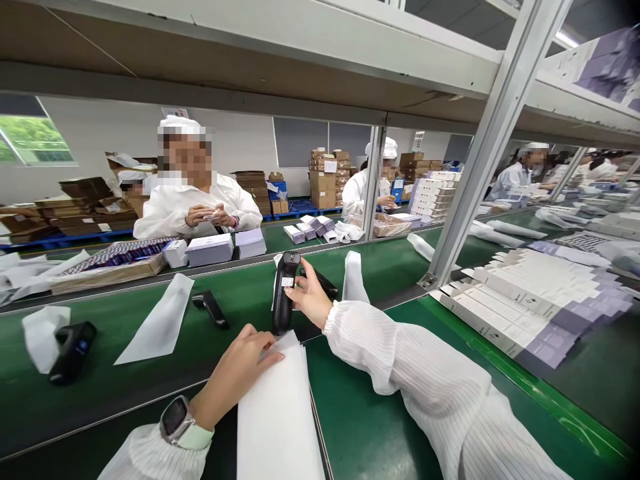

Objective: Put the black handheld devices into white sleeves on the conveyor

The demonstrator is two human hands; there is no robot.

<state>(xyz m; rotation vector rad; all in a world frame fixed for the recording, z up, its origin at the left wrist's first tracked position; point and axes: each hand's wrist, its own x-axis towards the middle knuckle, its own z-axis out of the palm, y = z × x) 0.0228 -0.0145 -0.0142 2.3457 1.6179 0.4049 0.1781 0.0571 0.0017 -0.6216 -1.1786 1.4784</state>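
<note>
The white pouch stack under the left hand runs off the bottom edge. The label on the black device in the right hand is too small to read.

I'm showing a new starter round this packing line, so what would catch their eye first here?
Dead centre, the right hand holds a black handheld device upright at the green belt, while the left hand rests on a stack of white pouches. To the right lies a fanned stack of flat white-and-lilac cartons, and across the belt sits a person in a white coat and cap.
</note>
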